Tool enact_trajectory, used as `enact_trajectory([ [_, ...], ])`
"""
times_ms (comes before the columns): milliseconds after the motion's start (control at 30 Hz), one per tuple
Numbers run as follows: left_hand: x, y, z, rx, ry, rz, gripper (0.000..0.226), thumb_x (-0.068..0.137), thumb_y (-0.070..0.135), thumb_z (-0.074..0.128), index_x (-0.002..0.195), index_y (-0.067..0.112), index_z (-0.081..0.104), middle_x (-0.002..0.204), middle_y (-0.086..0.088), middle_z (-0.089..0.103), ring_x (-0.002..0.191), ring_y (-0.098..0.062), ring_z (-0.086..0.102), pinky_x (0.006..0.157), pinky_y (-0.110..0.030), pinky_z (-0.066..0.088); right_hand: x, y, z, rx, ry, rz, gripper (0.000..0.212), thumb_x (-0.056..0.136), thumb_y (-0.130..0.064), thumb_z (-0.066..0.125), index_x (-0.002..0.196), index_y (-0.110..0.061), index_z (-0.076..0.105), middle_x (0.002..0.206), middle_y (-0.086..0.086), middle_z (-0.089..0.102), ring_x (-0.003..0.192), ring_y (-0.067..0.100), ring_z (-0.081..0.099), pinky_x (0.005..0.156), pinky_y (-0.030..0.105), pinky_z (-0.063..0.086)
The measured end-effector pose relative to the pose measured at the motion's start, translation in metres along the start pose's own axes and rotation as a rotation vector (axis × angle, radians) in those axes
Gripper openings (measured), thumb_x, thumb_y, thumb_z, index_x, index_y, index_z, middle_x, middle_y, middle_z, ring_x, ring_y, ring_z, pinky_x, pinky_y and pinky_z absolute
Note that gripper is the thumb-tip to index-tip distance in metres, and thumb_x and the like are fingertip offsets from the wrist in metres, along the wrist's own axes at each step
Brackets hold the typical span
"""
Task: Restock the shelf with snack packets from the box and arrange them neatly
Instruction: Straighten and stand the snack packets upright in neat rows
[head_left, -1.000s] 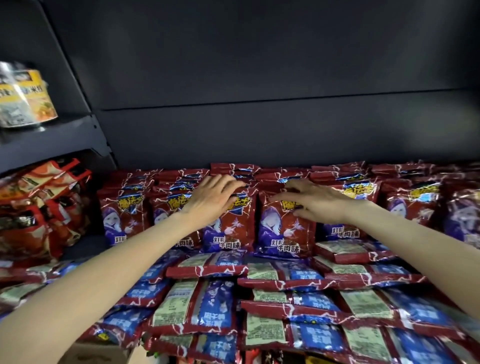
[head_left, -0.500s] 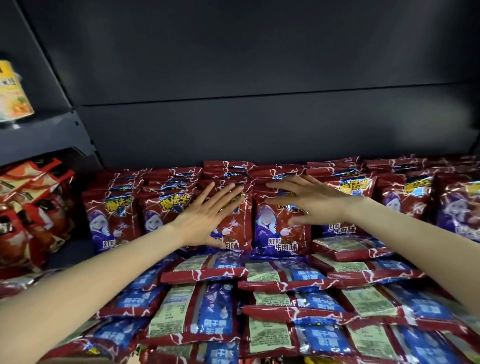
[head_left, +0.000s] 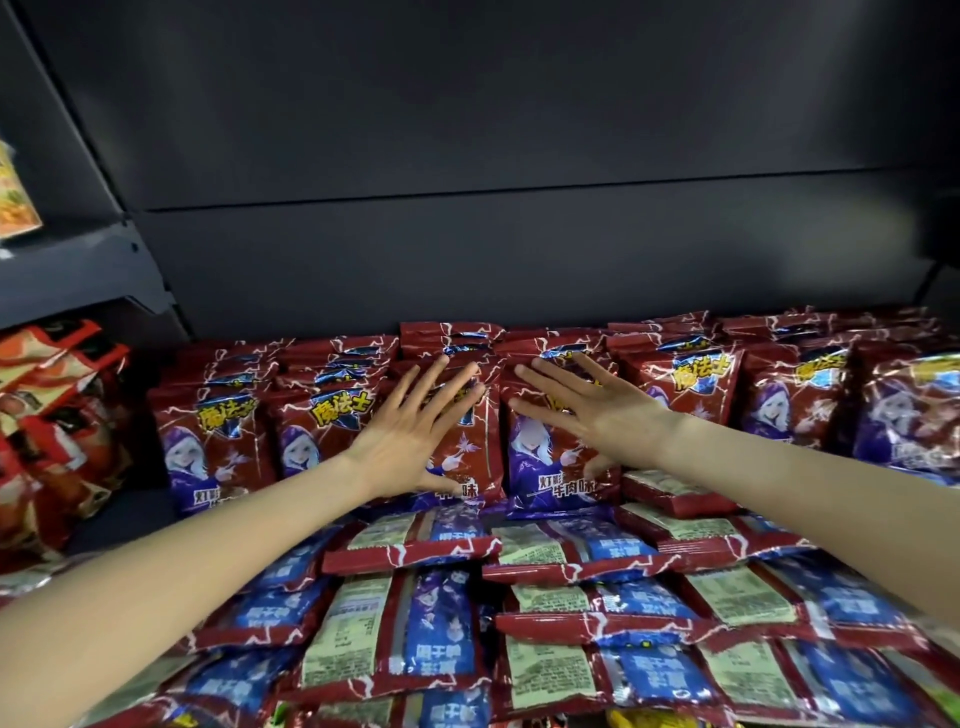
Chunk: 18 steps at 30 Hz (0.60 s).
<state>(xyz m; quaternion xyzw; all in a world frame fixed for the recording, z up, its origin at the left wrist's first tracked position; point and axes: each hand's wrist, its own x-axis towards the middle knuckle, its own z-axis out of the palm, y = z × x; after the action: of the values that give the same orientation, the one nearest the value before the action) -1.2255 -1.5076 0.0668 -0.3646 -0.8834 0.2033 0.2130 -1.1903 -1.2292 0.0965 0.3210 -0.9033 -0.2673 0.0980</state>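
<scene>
Orange packets (head_left: 49, 415), perhaps noodles, leftward.

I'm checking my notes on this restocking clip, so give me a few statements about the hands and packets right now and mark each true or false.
1. Both hands are flat with straight fingers against upright packets. True: the left hand and right hand press on neighbouring upright red packets.
2. The right hand pinches a packet by its top edge. False: its fingers are spread and straight, gripping nothing.
3. Packets lying flat sit in front of the upright row. True: flat packets lie back-side up, nearer the camera.
4. The back panel behind the packets is white. False: it is dark grey.
5. Orange packets sit at the far left. True.
</scene>
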Motion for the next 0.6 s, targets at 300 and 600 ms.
enact_trajectory([
  [300, 0.013, -0.011, -0.040, -0.191, 0.026, -0.003, 0.067, 0.086, 0.066, 0.027, 0.138, 0.026, 0.039, 0.147, 0.001, 0.037, 0.133, -0.026, 0.034, 0.107, -0.041, 0.026, -0.033, 0.024, -0.035, 0.552, -0.018, 0.076, 0.082, 0.086, -0.061, 0.048, 0.149, -0.039, 0.001, 0.152, -0.014, -0.023, 0.138, 0.006, -0.028, 0.113, 0.032, -0.013],
  [600, 0.067, 0.074, -0.150, -0.890, 0.194, -0.053, 0.024, 0.088, 0.031, 0.061, 0.112, 0.028, 0.061, 0.099, 0.018, 0.065, 0.087, 0.003, 0.061, 0.082, -0.020, 0.050, -0.180, 0.099, -0.028, 0.833, 0.090, 0.329, 0.068, 0.069, -0.078, 0.041, 0.109, -0.030, 0.066, 0.099, -0.017, 0.067, 0.098, 0.009, 0.062, 0.087, 0.024, 0.047],
])
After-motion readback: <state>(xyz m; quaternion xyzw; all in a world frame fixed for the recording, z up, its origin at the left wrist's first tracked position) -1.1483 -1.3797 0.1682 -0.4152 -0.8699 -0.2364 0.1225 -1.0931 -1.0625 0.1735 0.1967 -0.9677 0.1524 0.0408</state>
